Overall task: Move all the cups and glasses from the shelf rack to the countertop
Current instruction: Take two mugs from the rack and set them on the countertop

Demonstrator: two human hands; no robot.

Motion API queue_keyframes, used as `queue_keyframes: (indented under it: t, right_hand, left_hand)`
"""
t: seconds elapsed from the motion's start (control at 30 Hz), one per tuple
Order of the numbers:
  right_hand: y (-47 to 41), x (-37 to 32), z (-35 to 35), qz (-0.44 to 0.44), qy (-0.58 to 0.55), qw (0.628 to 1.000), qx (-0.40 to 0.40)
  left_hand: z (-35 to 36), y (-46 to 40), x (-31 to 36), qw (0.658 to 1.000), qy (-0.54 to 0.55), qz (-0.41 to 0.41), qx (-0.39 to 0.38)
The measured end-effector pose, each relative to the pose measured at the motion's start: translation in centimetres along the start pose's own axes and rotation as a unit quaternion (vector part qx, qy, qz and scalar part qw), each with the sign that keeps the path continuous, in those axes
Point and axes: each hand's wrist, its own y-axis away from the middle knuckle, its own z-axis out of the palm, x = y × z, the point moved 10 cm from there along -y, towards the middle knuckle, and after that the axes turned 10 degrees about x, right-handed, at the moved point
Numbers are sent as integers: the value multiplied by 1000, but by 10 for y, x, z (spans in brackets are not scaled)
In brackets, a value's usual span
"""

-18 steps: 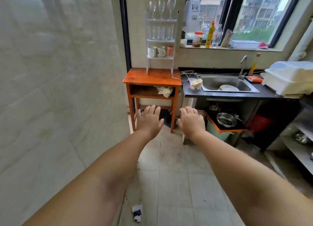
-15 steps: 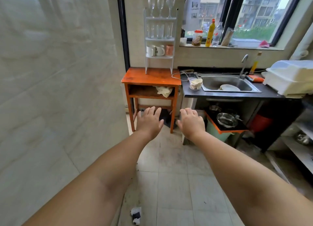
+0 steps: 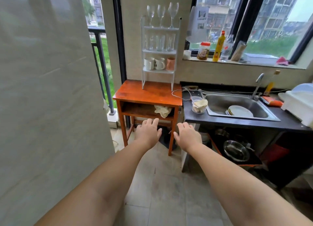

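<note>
Both your hands are out in front of you, palms down, fingers loosely spread, holding nothing: left hand (image 3: 148,132) and right hand (image 3: 188,135) hang side by side in front of the orange wooden desk (image 3: 147,94), lower than its top and well short of it. So each grip is wide open and empty. The white shelf rack (image 3: 159,51) stands at the back of that desk against the wall. Top tier has three wine glasses (image 3: 161,14), middle tier a row of clear tumblers (image 3: 160,42), bottom tier two white mugs (image 3: 154,64) and a pinkish cup (image 3: 170,63) at the right end. The dark countertop (image 3: 240,120) with the steel sink (image 3: 237,107) sits just to the right of the desk.
</note>
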Motion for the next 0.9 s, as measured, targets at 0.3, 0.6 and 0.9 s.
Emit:
queue_keyframes:
  t: [0.3,0.6,0.9]
  right_hand:
    - [-134,14,71,-24,-14,999,-31]
    - [-316,30,124,29,-9,1000,8]
    - [-446,55,146,56,-12,998,28]
  left_hand:
    - [67,-118,-36,999,6,-28,-37]
    - [111,-296,-73,999,-17,27,-43]
    - [151,-438,-82,997,19,34,-62]
